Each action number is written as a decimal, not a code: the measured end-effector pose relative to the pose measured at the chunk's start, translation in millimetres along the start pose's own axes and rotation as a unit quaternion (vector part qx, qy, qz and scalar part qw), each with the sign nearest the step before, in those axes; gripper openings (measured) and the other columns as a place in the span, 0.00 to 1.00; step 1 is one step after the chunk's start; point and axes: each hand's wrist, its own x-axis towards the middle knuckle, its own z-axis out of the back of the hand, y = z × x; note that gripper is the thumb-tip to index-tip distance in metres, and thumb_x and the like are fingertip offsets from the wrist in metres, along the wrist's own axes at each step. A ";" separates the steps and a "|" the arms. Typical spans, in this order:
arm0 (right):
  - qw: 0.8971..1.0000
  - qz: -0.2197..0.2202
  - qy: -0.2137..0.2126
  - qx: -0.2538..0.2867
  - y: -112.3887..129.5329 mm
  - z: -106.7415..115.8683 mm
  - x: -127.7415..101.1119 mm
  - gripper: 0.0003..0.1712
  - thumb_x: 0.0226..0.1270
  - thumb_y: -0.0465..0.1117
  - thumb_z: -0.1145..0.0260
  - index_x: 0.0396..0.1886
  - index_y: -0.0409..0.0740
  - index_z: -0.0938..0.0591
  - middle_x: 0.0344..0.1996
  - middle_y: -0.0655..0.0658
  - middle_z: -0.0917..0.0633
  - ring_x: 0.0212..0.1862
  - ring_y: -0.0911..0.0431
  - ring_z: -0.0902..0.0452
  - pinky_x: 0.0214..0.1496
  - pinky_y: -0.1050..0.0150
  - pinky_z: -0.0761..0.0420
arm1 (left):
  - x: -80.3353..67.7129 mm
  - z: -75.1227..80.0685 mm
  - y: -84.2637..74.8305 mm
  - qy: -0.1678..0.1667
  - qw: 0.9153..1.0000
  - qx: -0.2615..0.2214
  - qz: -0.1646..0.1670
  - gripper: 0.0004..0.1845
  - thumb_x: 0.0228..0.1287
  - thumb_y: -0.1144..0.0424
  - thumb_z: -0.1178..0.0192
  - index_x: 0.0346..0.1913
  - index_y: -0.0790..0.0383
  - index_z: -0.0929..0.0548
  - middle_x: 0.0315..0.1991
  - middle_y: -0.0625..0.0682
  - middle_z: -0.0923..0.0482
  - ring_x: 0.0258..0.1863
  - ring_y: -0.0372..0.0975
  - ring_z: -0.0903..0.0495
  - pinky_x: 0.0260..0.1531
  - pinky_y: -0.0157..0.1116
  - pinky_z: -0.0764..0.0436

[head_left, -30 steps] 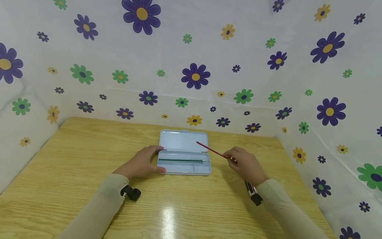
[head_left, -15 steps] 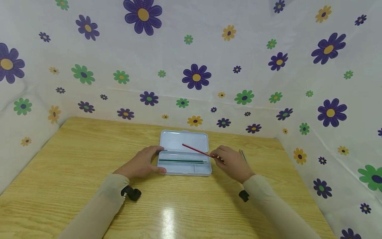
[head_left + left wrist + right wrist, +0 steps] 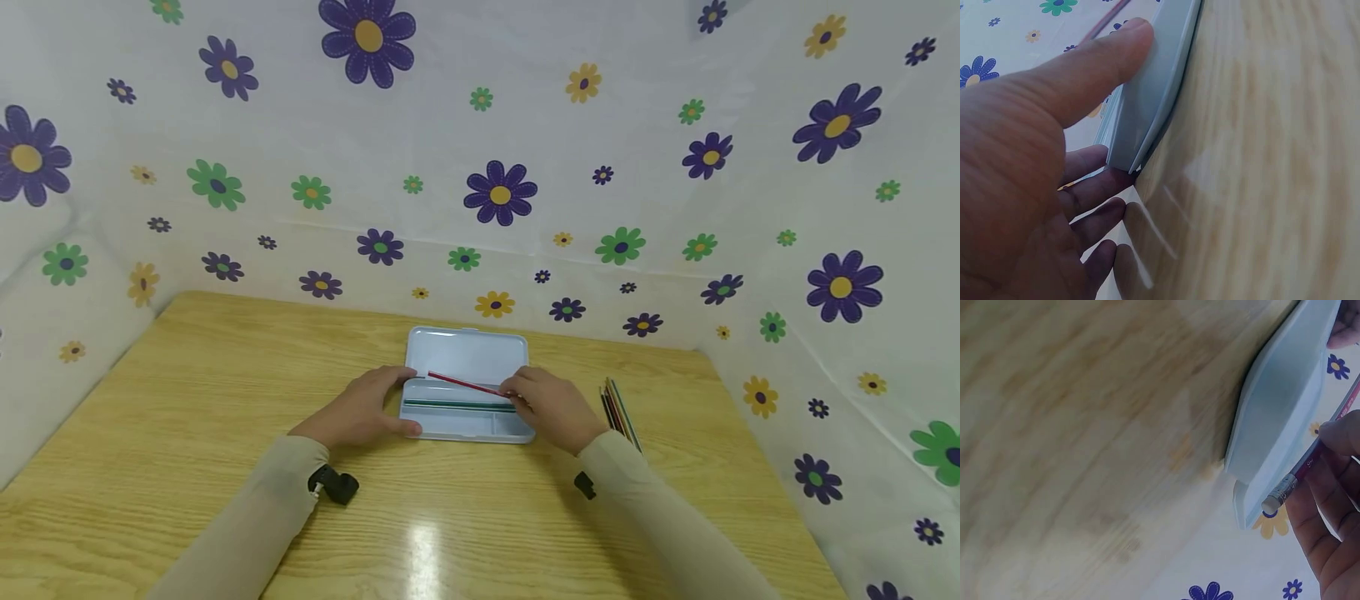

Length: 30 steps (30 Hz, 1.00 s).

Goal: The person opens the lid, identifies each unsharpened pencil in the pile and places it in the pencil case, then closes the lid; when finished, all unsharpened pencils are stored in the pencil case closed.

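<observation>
On the table lies a pale blue pencil case (image 3: 454, 427), its lid (image 3: 468, 353) folded open toward the wall. Dark green pencils (image 3: 457, 406) lie lengthwise in its base. My left hand (image 3: 360, 410) holds the case's left end, thumb at the front corner and fingers at the back. In the left wrist view that thumb (image 3: 1100, 72) rests against the case's side. My right hand (image 3: 551, 406) pinches a red pencil (image 3: 465, 384) near its eraser end, slanted above the case. The right wrist view shows its white eraser (image 3: 1270, 505) sticking out past the fingers.
Several loose pencils (image 3: 618, 412) lie on the table right of the case, partly hidden by the right sleeve. A small divided compartment (image 3: 513, 427) is at the base's right end. Flower-printed sheeting (image 3: 420, 125) stands behind the wooden table (image 3: 465, 525) and at its sides.
My right hand has carried the red pencil leftward from beside the case to above it, lowering it. The loose pencils have come into view behind it. My left hand stays on the case.
</observation>
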 end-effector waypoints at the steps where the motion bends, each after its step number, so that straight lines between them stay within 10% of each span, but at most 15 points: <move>1: 1.000 0.002 0.005 -0.005 1.4 -1.1 2.2 0.10 0.72 0.36 0.31 0.49 0.51 0.13 0.43 0.54 0.15 0.45 0.60 0.18 0.51 0.62 0.14 | 0.0 0.0 -0.2 0.000 1.000 0.001 0.000 0.53 0.53 0.38 0.23 0.78 0.55 0.34 0.78 0.57 0.38 0.78 0.57 0.42 0.77 0.60 0.43; 30: 0.993 -0.034 0.100 -0.044 21.9 -16.7 37.3 0.10 0.75 0.39 0.33 0.50 0.54 0.11 0.44 0.53 0.13 0.48 0.58 0.18 0.58 0.60 0.15 | -0.1 -0.5 -2.3 0.001 1.000 0.005 0.003 0.52 0.54 0.39 0.23 0.78 0.56 0.35 0.78 0.58 0.38 0.78 0.57 0.42 0.77 0.60 0.43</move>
